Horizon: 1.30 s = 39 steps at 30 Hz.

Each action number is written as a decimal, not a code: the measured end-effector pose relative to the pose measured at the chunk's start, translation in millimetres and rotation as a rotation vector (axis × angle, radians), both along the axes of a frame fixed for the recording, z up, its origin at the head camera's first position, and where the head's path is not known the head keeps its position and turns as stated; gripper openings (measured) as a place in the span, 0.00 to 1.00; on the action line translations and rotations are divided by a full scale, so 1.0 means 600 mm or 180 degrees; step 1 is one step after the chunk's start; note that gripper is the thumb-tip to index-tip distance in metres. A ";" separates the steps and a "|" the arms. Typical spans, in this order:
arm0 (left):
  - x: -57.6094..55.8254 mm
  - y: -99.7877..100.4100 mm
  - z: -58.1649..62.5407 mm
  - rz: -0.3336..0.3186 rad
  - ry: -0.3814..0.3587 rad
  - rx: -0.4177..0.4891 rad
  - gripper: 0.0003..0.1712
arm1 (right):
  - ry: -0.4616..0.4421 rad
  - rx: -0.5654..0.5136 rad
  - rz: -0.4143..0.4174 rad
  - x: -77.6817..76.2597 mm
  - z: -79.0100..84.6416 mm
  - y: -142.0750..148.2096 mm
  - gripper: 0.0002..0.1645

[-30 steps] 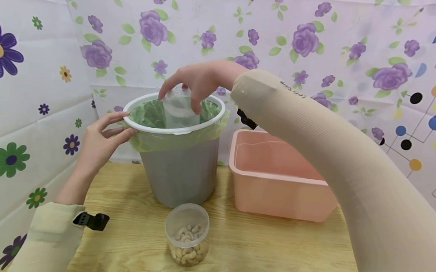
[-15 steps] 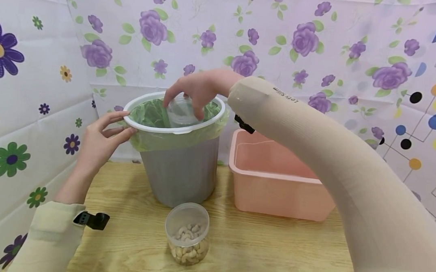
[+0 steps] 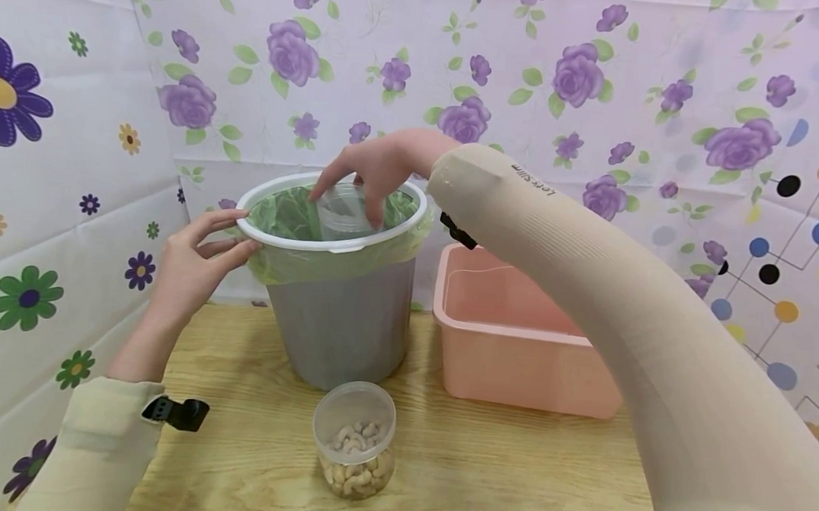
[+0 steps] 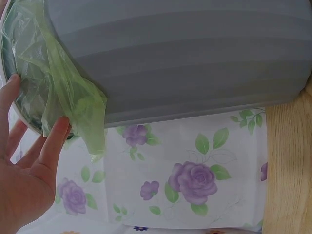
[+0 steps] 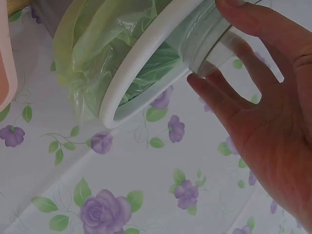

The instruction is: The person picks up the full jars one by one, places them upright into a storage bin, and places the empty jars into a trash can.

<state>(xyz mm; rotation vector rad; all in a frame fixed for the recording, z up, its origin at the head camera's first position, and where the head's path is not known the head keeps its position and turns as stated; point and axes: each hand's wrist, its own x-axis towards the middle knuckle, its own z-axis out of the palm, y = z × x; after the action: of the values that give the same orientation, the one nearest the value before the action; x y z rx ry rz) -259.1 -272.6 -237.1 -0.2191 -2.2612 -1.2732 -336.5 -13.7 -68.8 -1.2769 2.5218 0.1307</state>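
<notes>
My right hand (image 3: 379, 166) comes down from above and grips a clear plastic jar (image 3: 343, 214) near its upper end. The jar is partly inside the mouth of a grey trash bin (image 3: 345, 321), and its lower part is hidden. In the right wrist view, fingers and thumb stand around the jar's ringed end (image 5: 200, 51). A green plastic liner (image 3: 291, 208) covers the bin's inside and folds over below its white rim (image 3: 314, 245). At the rim's left side, the fairly straight fingers and thumb of my left hand (image 3: 192, 265) rest against the edge.
A lidless clear jar (image 3: 337, 409) of cashews stands on the wooden table (image 3: 496, 473) in front of the bin. To the right is a pink rectangular tub (image 3: 528, 371), partly covered by my right sleeve. Flower-patterned cloth (image 3: 419, 27) hangs behind and at the left.
My right hand has lowered the clear jar deeper into the bin's mouth and shifted slightly right. The left hand stays at the rim, and the view has turned very slightly.
</notes>
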 end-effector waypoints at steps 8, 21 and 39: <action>0.001 0.000 0.001 -0.0019 0.0019 -0.0001 0.31 | -0.0092 -0.0008 -0.0055 -0.004 0.002 -0.001 0.55; 0.000 -0.001 0.000 -0.0028 0.0054 -0.0043 0.31 | -0.0038 -0.0017 -0.0103 -0.006 0.019 0.009 0.56; 0.002 0.002 0.000 -0.0019 0.0054 -0.0014 0.31 | 0.0128 -0.0250 0.0013 -0.020 0.007 0.067 0.55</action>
<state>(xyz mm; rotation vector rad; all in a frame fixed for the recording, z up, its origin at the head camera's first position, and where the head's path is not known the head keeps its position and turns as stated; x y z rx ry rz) -257.9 -271.4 -237.4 -0.2376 -2.2509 -1.2650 -348.5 26.7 -64.8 -1.3220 2.5820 0.0592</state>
